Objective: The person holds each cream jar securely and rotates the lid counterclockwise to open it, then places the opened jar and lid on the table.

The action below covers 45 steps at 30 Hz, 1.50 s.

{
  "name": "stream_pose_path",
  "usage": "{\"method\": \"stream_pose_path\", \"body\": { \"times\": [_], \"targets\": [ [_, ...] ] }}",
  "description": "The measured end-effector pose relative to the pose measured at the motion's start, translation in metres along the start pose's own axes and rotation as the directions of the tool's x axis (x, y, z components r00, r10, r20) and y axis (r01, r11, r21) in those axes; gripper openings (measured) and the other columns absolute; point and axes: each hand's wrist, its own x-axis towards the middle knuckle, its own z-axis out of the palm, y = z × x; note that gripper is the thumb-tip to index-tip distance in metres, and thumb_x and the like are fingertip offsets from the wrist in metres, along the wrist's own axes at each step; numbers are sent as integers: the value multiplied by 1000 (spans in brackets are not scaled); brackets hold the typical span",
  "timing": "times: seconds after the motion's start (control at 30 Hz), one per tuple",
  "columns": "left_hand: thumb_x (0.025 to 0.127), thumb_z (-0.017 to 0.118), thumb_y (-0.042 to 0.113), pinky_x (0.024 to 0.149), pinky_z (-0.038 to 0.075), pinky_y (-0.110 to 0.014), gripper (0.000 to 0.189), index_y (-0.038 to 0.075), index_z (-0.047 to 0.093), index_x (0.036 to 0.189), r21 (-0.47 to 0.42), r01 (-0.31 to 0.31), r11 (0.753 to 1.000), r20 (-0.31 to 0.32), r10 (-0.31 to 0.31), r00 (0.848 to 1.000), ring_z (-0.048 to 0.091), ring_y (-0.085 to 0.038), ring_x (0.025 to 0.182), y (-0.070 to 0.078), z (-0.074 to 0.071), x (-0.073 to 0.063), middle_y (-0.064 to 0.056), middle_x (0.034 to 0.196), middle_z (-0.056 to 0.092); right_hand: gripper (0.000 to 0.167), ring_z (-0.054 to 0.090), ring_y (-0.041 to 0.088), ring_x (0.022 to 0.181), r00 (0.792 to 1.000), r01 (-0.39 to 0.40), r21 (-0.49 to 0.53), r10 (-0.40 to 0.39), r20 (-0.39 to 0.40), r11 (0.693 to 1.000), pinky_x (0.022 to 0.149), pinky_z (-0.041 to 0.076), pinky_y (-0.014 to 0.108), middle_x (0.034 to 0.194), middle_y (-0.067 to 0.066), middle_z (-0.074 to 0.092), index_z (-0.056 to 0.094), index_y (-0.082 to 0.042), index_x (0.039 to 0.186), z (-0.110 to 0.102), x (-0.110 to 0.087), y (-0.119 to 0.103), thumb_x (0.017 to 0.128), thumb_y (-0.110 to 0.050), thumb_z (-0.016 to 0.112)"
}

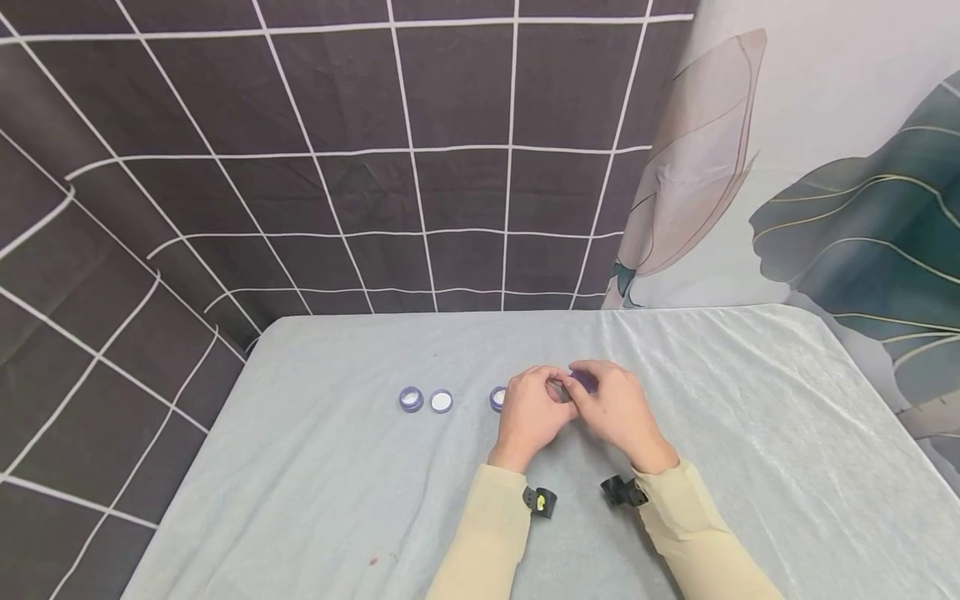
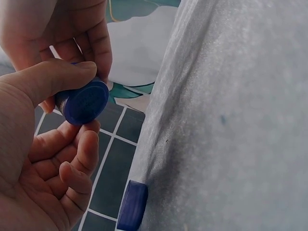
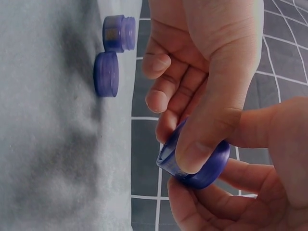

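A small purple jar [image 3: 207, 166] is between both hands, above the cloth-covered table. My left hand [image 1: 534, 412] pinches it with the thumb across its side, while the other fingers lie loosely curled. My right hand [image 1: 617, 408] holds the same jar from the other side with curled fingers. A smooth blue-purple round end [image 2: 86, 103] of it faces the left wrist camera; the fingers cover much of the rest. Just left of my left hand lies a partly hidden purple piece [image 1: 497, 398], round with a pale inside.
Farther left on the cloth [image 1: 315, 467] are an uncapped purple jar [image 1: 411, 399] and a round purple lid [image 1: 441, 402] beside it. Behind the table hangs a dark sheet with white grid lines [image 1: 465, 192]. A leaf-patterned curtain [image 1: 847, 208] is at the right.
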Motion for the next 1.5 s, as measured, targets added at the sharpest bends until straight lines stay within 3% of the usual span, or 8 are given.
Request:
{"method": "stream_pose_path", "body": {
  "times": [1.13, 1.37, 1.5],
  "targets": [
    [74, 85, 28, 66, 45, -18, 31, 12, 76, 99, 5, -12, 1000, -5, 12, 1000, 53, 3, 65, -1, 1, 2, 9, 78, 65, 26, 67, 38, 104, 996, 75, 6, -75, 39, 997, 90, 50, 52, 109, 21, 71, 72, 3, 110, -6, 2, 4, 90, -13, 67],
    [74, 85, 28, 65, 44, -18, 31, 12, 76, 99, 1, -5, 1000, 0, 5, 1000, 53, 3, 65, 0, 0, 1, 8, 77, 64, 24, 69, 30, 89, 996, 70, 25, -71, 58, 997, 83, 53, 48, 107, 19, 72, 72, 3, 110, -7, 2, 4, 91, -12, 68],
    [74, 85, 30, 67, 45, -18, 32, 12, 76, 100, 7, -7, 1000, 3, 7, 1000, 53, 3, 65, 1, -1, 1, 7, 76, 65, 24, 69, 29, 89, 995, 72, 34, -75, 71, 997, 82, 53, 48, 108, 18, 72, 72, 3, 110, -8, 2, 5, 91, -11, 68]
  ]
}}
